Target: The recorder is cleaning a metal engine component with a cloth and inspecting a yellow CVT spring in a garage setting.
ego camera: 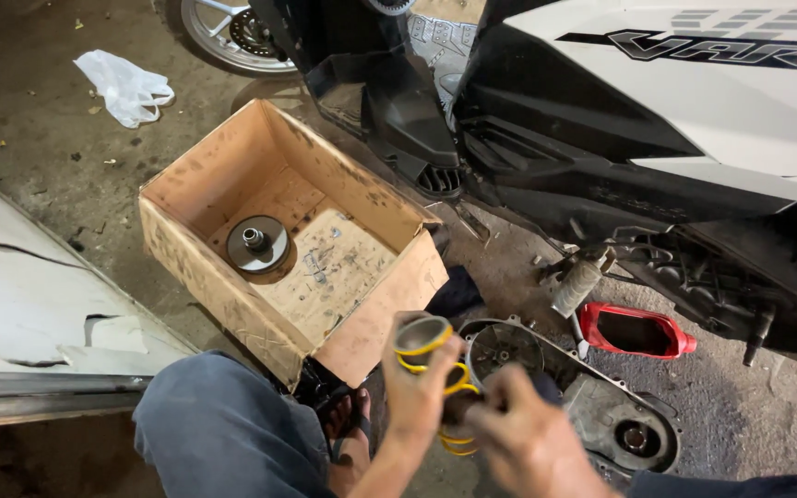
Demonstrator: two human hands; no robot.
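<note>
My left hand (pixel 414 387) grips a yellow coil spring (pixel 445 383) with a grey metal ring seat (pixel 422 335) on its top end. My right hand (pixel 528 443) holds the lower coils of the same spring, just right of the left hand. Both hands are low in the middle of the view, above a grey engine cover (pixel 601 406) lying on the ground. A round metal pulley (pixel 257 244) lies inside an open cardboard box (pixel 223 286) to the upper left of my hands.
A white and black scooter (pixel 657 120) stands along the right, with its wheel (pixel 223 37) at the top. A red plastic part (pixel 634 330) lies beneath it. A white plastic bag (pixel 126 88) lies on the concrete. My knee (pixel 223 429) and sandalled foot are at the bottom.
</note>
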